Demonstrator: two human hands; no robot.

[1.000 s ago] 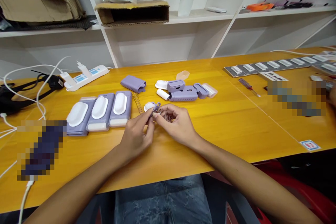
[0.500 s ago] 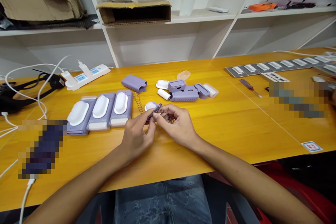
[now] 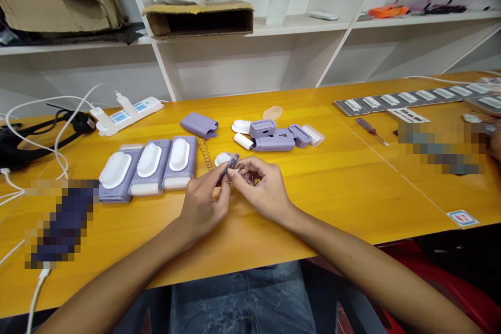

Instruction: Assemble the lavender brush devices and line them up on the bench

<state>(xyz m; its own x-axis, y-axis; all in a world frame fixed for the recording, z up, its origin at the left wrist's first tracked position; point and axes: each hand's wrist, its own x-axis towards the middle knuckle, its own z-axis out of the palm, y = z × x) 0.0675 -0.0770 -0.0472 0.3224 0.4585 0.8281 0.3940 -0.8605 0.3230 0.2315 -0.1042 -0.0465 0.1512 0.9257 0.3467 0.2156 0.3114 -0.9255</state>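
Observation:
Between my hands is a small purple plastic part (image 3: pixel 234 161), mostly covered by fingers. My left hand (image 3: pixel 205 199) pinches it from the left. My right hand (image 3: pixel 264 188) has thumb and fingers closed at its right side, with thin dark wires or rings (image 3: pixel 250 175) showing under the fingers. Just behind them lies a white bristled brush head (image 3: pixel 223 158). A coiled metal spring (image 3: pixel 205 153) rests to the left, below an empty purple housing (image 3: pixel 199 124). Farther back are a purple casing (image 3: pixel 275 141), a white cylinder (image 3: pixel 243 141) and a clear cap (image 3: pixel 313 135).
Three purple brush units with white heads (image 3: pixel 179 154) stand in a row at left. A white power strip (image 3: pixel 131 115), cables and a blurred dark object (image 3: pixel 66 222) lie farther left. At right are a screwdriver (image 3: pixel 371 131), a grey strip of white pieces (image 3: pixel 407 98) and another person's hand (image 3: pixel 496 145).
Both hands keep nearly the same pose on the purple part, which has tilted slightly. The whole view has shifted a little.

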